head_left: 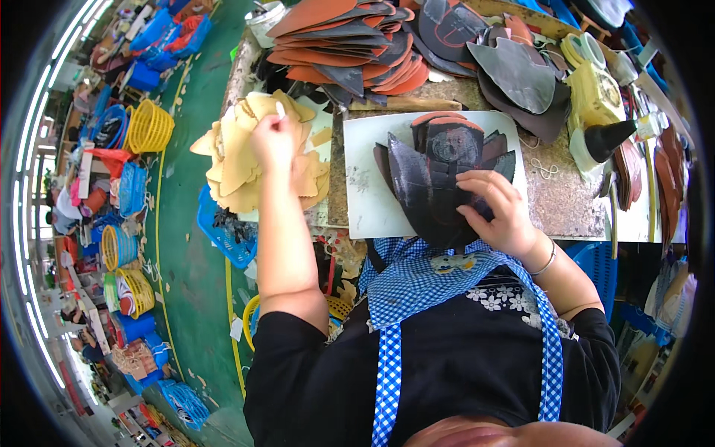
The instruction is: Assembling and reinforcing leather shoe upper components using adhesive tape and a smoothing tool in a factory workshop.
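Note:
My left hand [273,141] is closed in a pinch over a loose pile of thin beige cut pieces [242,167]. A small whitish bit shows at its fingertips; whether it is held, I cannot make out. With fingers apart, my right hand [497,208] rests on a fanned stack of black leather-like cut pieces [432,197], whose far edges show orange-brown. This stack lies on a white board [361,212] at the near edge of the worktable [562,205].
A tall heap of black and orange-brown pieces [342,45] stands at the back. Dark flat pieces [514,71] lie at back right, near a yellowish container [596,97] and a black cone-shaped nozzle [609,140]. A blue basket [227,235] sits below the table's left side.

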The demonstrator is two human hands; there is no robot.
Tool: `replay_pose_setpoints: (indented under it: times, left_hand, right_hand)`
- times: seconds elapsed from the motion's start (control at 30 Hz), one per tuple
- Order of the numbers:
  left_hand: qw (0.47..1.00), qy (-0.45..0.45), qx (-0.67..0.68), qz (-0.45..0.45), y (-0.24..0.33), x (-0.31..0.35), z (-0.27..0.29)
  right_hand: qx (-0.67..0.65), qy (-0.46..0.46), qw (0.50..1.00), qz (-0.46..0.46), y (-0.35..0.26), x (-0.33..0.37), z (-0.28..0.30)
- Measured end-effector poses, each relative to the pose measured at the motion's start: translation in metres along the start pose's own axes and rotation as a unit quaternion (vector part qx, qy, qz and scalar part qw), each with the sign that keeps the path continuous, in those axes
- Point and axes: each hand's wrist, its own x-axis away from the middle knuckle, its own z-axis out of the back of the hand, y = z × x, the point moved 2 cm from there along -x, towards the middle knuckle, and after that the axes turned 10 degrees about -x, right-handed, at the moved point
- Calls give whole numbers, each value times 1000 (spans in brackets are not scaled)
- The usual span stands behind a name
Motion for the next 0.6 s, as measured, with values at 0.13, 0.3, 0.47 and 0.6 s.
replay_pose_setpoints:
  times: [0.13,0.3,0.47,0.6]
  left_hand:
    - [938,-121,325,11,102,64,42]
    - [878,-280,301,-245,163,143,40]
    - [881,-87,332,-327,193,154,55]
    - [843,-194,479,-150,210,167,36]
  right_hand:
    - [-49,61,995,-65,2,-17,22]
    - [-348,75,926,-127,-7,-57,2]
    - [-41,181,978,99,-25,-59,23]
    - [-11,206,964,168,-44,-52,9]
